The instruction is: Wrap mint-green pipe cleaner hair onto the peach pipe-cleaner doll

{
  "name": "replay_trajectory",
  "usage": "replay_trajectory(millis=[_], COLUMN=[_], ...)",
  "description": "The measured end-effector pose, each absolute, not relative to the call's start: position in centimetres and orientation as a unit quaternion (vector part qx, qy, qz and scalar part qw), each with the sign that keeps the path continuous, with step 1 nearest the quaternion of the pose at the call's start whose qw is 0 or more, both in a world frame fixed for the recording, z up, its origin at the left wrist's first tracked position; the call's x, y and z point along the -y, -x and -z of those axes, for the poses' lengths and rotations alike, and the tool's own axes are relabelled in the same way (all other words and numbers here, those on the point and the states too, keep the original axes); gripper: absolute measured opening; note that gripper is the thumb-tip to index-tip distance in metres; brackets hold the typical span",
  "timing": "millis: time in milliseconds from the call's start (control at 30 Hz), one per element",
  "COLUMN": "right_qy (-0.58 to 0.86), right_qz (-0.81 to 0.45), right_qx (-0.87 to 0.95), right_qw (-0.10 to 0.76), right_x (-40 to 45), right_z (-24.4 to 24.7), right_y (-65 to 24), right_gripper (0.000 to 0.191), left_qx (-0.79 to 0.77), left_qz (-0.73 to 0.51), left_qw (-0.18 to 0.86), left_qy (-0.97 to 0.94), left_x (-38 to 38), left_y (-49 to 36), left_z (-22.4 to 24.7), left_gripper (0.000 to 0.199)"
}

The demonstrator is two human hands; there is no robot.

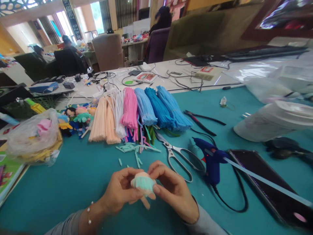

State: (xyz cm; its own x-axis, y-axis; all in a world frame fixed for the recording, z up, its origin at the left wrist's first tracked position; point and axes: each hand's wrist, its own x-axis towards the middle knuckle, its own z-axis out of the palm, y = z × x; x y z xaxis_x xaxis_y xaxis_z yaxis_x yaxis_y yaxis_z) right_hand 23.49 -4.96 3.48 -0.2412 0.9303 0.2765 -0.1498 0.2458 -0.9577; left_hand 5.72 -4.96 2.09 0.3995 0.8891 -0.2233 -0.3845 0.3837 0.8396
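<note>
Between my two hands, low over the green mat (80, 192), is a small pipe-cleaner doll (144, 182), peach with a mint-green band across it. My left hand (119, 187) pinches its left side between thumb and fingers. From the right, the thumb and fingertips of my right hand (171, 189) press on it. Short peach limbs stick out below. Cut mint-green pipe-cleaner pieces (129, 147) lie scattered just beyond my hands. To their right rest silver scissors (176, 153) with the blades partly spread, and a blue hot glue gun (210, 160) with a long glue stick.
Bundles of peach (99, 120), pink (130, 109) and blue pipe cleaners (161, 109) lie behind the cut pieces. Small dolls (80, 117) and a plastic bag (31, 140) are at left. Pliers (202, 122), a phone (264, 182) and a lidded white cup (274, 120) are at right.
</note>
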Motion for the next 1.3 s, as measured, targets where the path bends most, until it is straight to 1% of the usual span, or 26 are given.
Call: replay_trajectory(millis=[167,333,467,633,800,933,1000,1067,1200,1300], right_qy=[0.331,0.311,0.307,0.299,0.314,0.319,0.327,0.334,0.333,0.329], right_qz=[-0.522,-0.571,-0.594,-0.564,-0.529,-0.53,-0.53,-0.526,-0.514,-0.506], right_qx=[0.588,0.558,0.551,0.588,0.608,0.6,0.593,0.589,0.592,0.597], right_qw=[0.522,0.515,0.5,0.496,0.502,0.507,0.511,0.515,0.524,0.528], right_x=[5.1,5.1,5.0,5.2,5.4,5.2,5.2,5.2,5.2,5.3], right_z=[-3.8,-3.5,-3.3,-3.4,-3.3,-3.1,-3.0,-3.0,-3.0,-2.9], right_y=[-23.5,-23.6,-23.6,-23.6,-23.2,-23.0,-23.0,-23.0,-23.0,-23.0], right_gripper=[0.023,0.031,0.033,0.031,0.034,0.027,0.026,0.026,0.025,0.023], left_qx=[-0.346,-0.331,-0.317,-0.321,-0.345,-0.343,-0.348,-0.357,-0.364,-0.364], left_qz=[-0.422,-0.423,-0.432,-0.447,-0.451,-0.458,-0.467,-0.489,-0.513,-0.514], left_qw=[0.753,0.748,0.75,0.745,0.732,0.714,0.685,0.633,0.516,0.462], left_qy=[-0.367,-0.389,-0.388,-0.378,-0.377,-0.404,-0.437,-0.482,-0.581,-0.624], left_x=[5.1,5.2,5.1,5.0,5.0,5.3,5.5,5.8,6.0,6.0], left_y=[-5.8,-6.0,-6.1,-5.9,-5.9,-5.9,-5.8,-5.6,-5.2,-5.0], left_z=[-1.9,-2.2,-2.2,-2.6,-2.6,-2.1,-1.9,-1.7,-1.4,-1.4], left_gripper=[0.05,0.048,0.047,0.048,0.048,0.044,0.044,0.044,0.033,0.028])
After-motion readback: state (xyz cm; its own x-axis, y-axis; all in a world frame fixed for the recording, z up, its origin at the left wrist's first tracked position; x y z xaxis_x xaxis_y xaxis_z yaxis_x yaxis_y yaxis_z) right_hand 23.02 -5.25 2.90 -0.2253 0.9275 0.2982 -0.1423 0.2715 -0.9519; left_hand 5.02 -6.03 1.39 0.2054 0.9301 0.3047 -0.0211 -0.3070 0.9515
